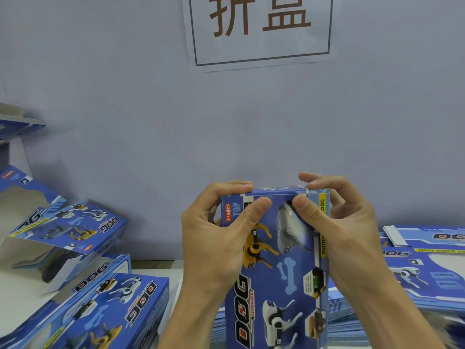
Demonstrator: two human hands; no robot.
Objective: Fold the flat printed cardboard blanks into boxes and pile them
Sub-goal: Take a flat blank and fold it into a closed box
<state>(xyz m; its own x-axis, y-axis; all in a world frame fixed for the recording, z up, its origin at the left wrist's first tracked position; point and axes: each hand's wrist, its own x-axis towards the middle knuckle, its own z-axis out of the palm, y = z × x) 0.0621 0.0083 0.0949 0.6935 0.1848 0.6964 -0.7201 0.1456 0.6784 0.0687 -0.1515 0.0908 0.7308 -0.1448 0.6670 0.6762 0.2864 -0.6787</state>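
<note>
Head view showed both hands closed around the far end of one blue printed box point(276, 260), which stood lengthwise away from the person, its broad face with the dog pictures turned up toward the camera. The left hand point(216, 238) gripped the box's left far corner: the thumb lay flat across the printed face beside the red age label, and the curled fingers wrapped over the top edge at the far side. The right hand point(344, 230) gripped the right far corner in the same way, its thumb pressing on the face next to the grey dog picture, its fingers bent over the top end and the pale side panel with the yellow strip. The two thumb tips were near each other but apart, with a dark slot of the box's end showing between them. Neither hand was spread; both were curled tight on the cardboard.

Left of the grip, folded boxes point(108, 306) lay piled on the table point(156, 267), some tilted and with open ends. Under and right of the grip lay a stack of flat blanks point(427, 275). Beyond the hands hung a grey backdrop with a paper sign point(259, 28) bearing brown characters.
</note>
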